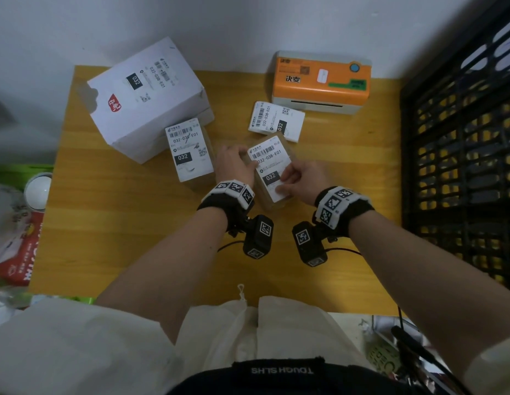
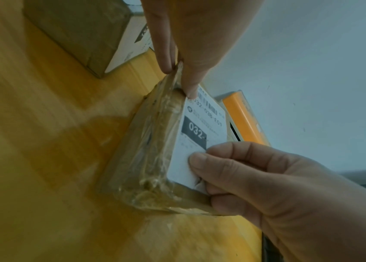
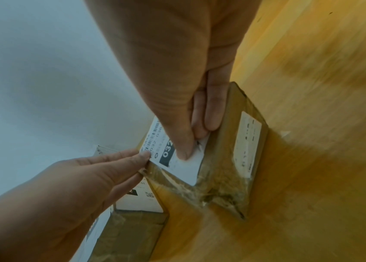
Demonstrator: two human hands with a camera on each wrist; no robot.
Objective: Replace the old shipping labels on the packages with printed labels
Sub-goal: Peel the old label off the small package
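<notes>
A brown tape-wrapped package (image 1: 264, 203) (image 2: 146, 159) (image 3: 222, 164) lies at the table's middle with a white "032" shipping label (image 1: 269, 163) (image 2: 202, 124) (image 3: 186, 170) on its top face. My left hand (image 1: 248, 163) (image 2: 178, 79) (image 3: 141, 159) pinches the package's left edge, thumb at the label's border. My right hand (image 1: 282, 182) (image 2: 199, 170) (image 3: 194, 141) pinches the label's near right corner between thumb and fingers. A stack of printed labels (image 1: 276, 121) lies just beyond the package. A second small labelled package (image 1: 189, 149) sits to the left.
A large white labelled box (image 1: 145, 98) stands at the back left. An orange label printer (image 1: 322, 81) stands at the back right against the wall. A black crate (image 1: 461, 155) borders the wooden table (image 1: 119, 223) on the right. Bags and a cup crowd the left.
</notes>
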